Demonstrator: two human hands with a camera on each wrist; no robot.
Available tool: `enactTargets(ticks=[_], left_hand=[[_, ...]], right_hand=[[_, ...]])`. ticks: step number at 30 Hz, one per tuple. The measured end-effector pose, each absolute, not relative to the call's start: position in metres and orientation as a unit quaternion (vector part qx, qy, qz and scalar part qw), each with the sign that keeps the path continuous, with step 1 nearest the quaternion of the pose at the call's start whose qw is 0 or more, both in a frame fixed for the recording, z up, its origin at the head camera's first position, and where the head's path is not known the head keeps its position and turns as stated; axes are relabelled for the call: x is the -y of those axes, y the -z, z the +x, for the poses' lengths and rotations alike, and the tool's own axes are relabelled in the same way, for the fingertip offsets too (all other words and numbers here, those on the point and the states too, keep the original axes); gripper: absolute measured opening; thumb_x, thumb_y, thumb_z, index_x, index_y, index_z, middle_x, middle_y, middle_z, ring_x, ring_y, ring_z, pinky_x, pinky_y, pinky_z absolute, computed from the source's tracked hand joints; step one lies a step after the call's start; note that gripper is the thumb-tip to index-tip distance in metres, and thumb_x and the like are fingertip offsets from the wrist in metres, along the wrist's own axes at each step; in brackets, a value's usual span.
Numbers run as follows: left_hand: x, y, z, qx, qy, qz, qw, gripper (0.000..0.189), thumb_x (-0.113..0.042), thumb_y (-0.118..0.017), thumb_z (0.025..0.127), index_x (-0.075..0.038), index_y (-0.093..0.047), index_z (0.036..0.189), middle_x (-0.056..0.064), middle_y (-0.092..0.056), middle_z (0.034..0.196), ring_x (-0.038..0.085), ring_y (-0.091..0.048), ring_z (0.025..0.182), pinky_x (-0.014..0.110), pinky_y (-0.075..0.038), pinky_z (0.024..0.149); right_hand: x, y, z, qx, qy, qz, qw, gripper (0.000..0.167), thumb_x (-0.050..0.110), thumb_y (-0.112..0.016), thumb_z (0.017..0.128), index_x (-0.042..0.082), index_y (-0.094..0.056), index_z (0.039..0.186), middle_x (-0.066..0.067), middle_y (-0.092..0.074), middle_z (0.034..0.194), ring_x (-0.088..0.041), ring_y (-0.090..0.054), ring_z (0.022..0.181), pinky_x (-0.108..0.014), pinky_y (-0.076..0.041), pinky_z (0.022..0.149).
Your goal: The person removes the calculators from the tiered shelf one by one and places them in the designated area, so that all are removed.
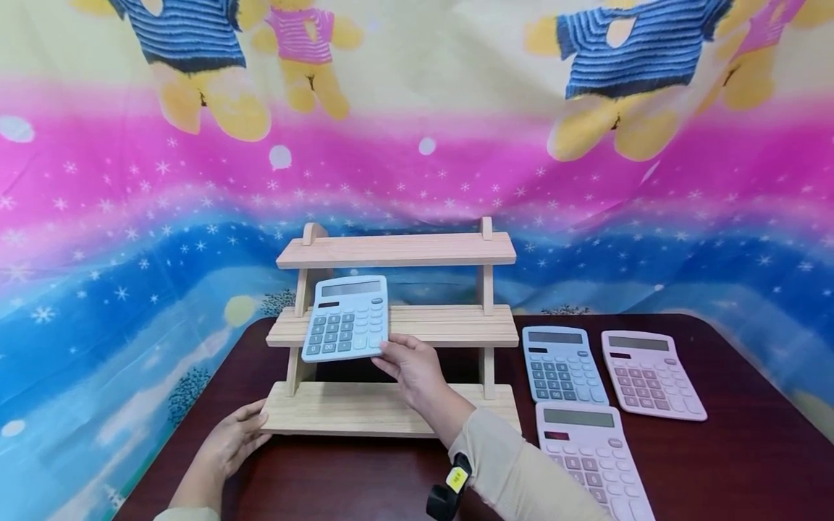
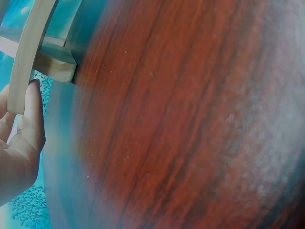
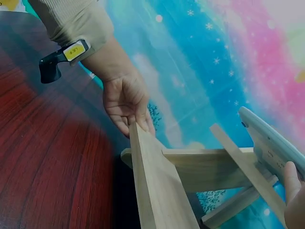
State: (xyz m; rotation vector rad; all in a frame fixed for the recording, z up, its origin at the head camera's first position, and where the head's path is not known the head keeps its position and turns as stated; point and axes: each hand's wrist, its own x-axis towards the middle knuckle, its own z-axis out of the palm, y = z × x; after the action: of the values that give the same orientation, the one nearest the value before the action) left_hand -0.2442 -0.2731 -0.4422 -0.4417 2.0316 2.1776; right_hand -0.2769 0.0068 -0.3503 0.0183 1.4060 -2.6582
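My right hand pinches a light blue calculator at its lower right corner. The calculator is in front of the middle board of a three-tier wooden display shelf, keys and screen facing me. Whether it touches that board I cannot tell. In the right wrist view the calculator's back shows, with the right thumb against it. My left hand grips the left end of the lowest board. The left wrist view has the board's end between the thumb and fingers of that hand.
Right of the shelf, another blue calculator and a pink calculator lie on the dark wooden table. Nearer me lies a second pink calculator, partly covered by the right sleeve. A printed cloth hangs behind.
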Motion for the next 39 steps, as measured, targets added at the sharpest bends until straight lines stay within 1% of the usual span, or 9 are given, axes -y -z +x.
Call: enactTargets(ticks=[3,7,10,13,17,24,31,36,39], left_hand=[[0.274,0.443,-0.245,-0.673,-0.721,-0.15,0.062,0.063,-0.014,-0.055,0.085,0.007,-0.02,0.134,0.021,-0.044,0.11,0.015,-0.056,0.082,0.035,-0.045,0.078],[0.274,0.443,-0.245,-0.675,-0.719,-0.155,0.06,0.062,-0.015,-0.055,0.085,0.005,-0.022,0.134,0.023,-0.041,0.115,0.014,-0.055,0.083,0.034,-0.045,0.079],[0.274,0.444,-0.245,-0.673,-0.721,-0.153,0.06,0.062,-0.015,-0.055,0.085,0.005,-0.021,0.134,0.025,-0.038,0.118,0.014,-0.055,0.083,0.035,-0.044,0.079],[0.273,0.445,-0.245,-0.672,-0.722,-0.153,0.058,0.062,-0.014,-0.054,0.085,0.006,-0.021,0.134,0.022,-0.043,0.113,0.014,-0.055,0.082,0.036,-0.045,0.079],[0.274,0.446,-0.245,-0.672,-0.724,-0.148,0.058,0.063,-0.014,-0.055,0.085,0.007,-0.021,0.133,0.016,-0.048,0.105,0.014,-0.055,0.082,0.036,-0.044,0.079],[0.275,0.446,-0.244,-0.675,-0.722,-0.142,0.058,0.068,-0.017,-0.058,0.083,0.008,-0.02,0.133,0.017,-0.047,0.106,0.013,-0.055,0.082,0.034,-0.045,0.077],[0.276,0.446,-0.243,-0.671,-0.726,-0.136,0.057,0.07,-0.017,-0.06,0.082,0.009,-0.019,0.133,0.011,-0.051,0.099,0.013,-0.055,0.081,0.033,-0.046,0.076],[0.276,0.444,-0.243,-0.671,-0.726,-0.137,0.061,0.07,-0.016,-0.06,0.082,0.009,-0.019,0.133,0.012,-0.05,0.101,0.013,-0.055,0.081,0.032,-0.046,0.075],[0.275,0.443,-0.243,-0.673,-0.724,-0.139,0.061,0.069,-0.016,-0.059,0.083,0.008,-0.019,0.133,0.016,-0.047,0.105,0.013,-0.055,0.081,0.032,-0.046,0.075]], right_hand=[[-0.009,0.347,-0.274,-0.465,0.883,0.004,0.068,0.028,-0.01,-0.052,0.079,-0.015,-0.047,0.106,-0.011,-0.058,0.081,-0.014,-0.058,0.068,-0.03,-0.048,0.071],[-0.014,0.344,-0.269,-0.461,0.885,0.002,0.068,0.028,-0.01,-0.052,0.079,-0.015,-0.046,0.106,-0.01,-0.06,0.08,-0.014,-0.058,0.069,-0.03,-0.048,0.071],[-0.02,0.342,-0.265,-0.46,0.885,-0.001,0.069,0.028,-0.01,-0.051,0.079,-0.016,-0.047,0.106,-0.009,-0.06,0.08,-0.014,-0.059,0.07,-0.03,-0.048,0.071],[-0.027,0.341,-0.262,-0.46,0.885,-0.007,0.071,0.029,-0.01,-0.05,0.08,-0.016,-0.046,0.109,-0.009,-0.061,0.082,-0.015,-0.059,0.072,-0.031,-0.048,0.072],[-0.038,0.34,-0.256,-0.461,0.885,-0.018,0.069,0.032,-0.01,-0.049,0.081,-0.018,-0.043,0.112,-0.01,-0.061,0.084,-0.016,-0.059,0.075,-0.032,-0.047,0.075],[-0.058,0.336,-0.246,-0.461,0.886,-0.018,0.054,0.034,-0.009,-0.049,0.081,-0.017,-0.043,0.113,-0.012,-0.061,0.086,-0.016,-0.059,0.076,-0.031,-0.047,0.074],[-0.078,0.331,-0.236,-0.459,0.887,-0.004,0.049,0.036,-0.009,-0.047,0.082,-0.014,-0.043,0.117,-0.011,-0.061,0.091,-0.017,-0.059,0.079,-0.031,-0.047,0.075],[-0.094,0.328,-0.23,-0.463,0.885,0.004,0.053,0.036,-0.007,-0.045,0.084,-0.011,-0.042,0.119,-0.011,-0.059,0.096,-0.018,-0.058,0.085,-0.032,-0.045,0.078],[-0.102,0.327,-0.227,-0.461,0.886,0.011,0.051,0.035,-0.007,-0.045,0.084,-0.009,-0.042,0.119,-0.011,-0.059,0.097,-0.019,-0.058,0.087,-0.033,-0.044,0.08]])
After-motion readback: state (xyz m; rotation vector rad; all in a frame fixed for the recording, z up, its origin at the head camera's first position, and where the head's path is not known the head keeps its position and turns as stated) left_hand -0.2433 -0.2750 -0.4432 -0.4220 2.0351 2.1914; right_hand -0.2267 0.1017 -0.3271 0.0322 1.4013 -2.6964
